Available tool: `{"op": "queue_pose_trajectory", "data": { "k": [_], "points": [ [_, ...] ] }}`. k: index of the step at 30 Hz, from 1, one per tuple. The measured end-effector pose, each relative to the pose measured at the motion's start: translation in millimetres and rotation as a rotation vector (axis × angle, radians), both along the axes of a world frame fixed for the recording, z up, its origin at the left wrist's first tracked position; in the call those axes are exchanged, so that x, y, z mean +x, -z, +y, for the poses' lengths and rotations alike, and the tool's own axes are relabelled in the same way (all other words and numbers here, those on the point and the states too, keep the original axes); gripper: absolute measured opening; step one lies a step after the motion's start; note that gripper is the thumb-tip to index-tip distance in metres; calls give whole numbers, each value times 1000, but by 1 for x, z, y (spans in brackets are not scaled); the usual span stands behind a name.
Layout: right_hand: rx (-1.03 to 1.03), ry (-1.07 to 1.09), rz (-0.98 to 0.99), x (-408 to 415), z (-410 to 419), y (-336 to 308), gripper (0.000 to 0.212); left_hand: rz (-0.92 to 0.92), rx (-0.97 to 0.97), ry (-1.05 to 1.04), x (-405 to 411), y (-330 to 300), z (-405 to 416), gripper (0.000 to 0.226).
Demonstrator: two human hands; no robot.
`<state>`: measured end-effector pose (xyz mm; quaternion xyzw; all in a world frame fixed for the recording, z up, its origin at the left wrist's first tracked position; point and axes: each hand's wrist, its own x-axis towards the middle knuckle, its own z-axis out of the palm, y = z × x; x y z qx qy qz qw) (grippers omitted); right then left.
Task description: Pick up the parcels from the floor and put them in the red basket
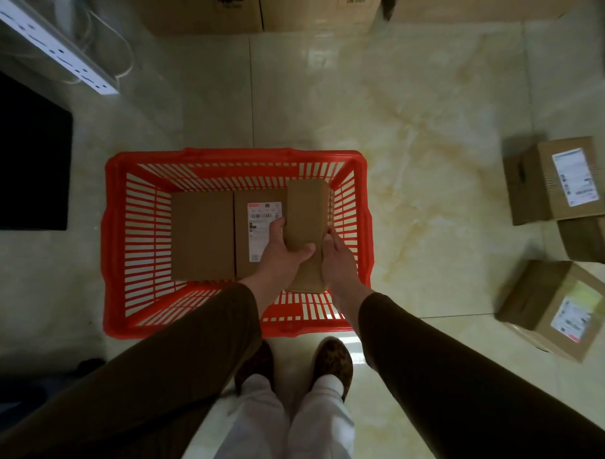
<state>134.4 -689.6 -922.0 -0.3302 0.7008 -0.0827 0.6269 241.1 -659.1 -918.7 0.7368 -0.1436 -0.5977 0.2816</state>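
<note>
Holding a stiff, light-looking brown parcel [306,229] by its long sides, both the left hand [281,252] and right hand [337,258] grip it over the red basket [114,229], at 3 o'clock inside.

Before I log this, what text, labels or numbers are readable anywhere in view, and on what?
Nothing is readable.
Label on the parcel in the basket: barcode and print, too blurred.
Labels on two floor parcels: too blurred.
Print on the top cartons: cut off, illegible.
</note>
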Motion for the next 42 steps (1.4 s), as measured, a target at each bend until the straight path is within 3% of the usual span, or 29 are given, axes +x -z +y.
{"op": "queue_pose_trajectory", "data": {
  "k": [11,14,19,23,27,31,35,39,42],
  "points": [
    [-90,-67,173,-4,-6,22,30,-86,-36,38,-16,23,-12,76],
    [-132,-177,186,-1,-7,25,35,-125,-29,55,-18,28,-15,76],
    [-292,-179,147,8,0,23,46,-210,-27,134,-16,38,-16,76],
    [-214,-131,67,13,3,28,57,-197,-56,191,-23,34,-19,63],
    [-198,-236,205,12,3,39,48,-240,-42,298,-26,39,-15,65],
    [-176,-268,185,9,1,41,47,-268,-24,376,-21,37,-15,67],
    [-79,-127,27,5,-5,15,43,-184,-13,328,-14,21,-14,65],
    [-72,-88,-10,-2,-5,-31,30,-214,-30,305,-6,-12,-13,31],
    [-102,-95,-58,-13,-3,-69,31,-195,-35,231,-2,-43,-12,31]
  ]
}}
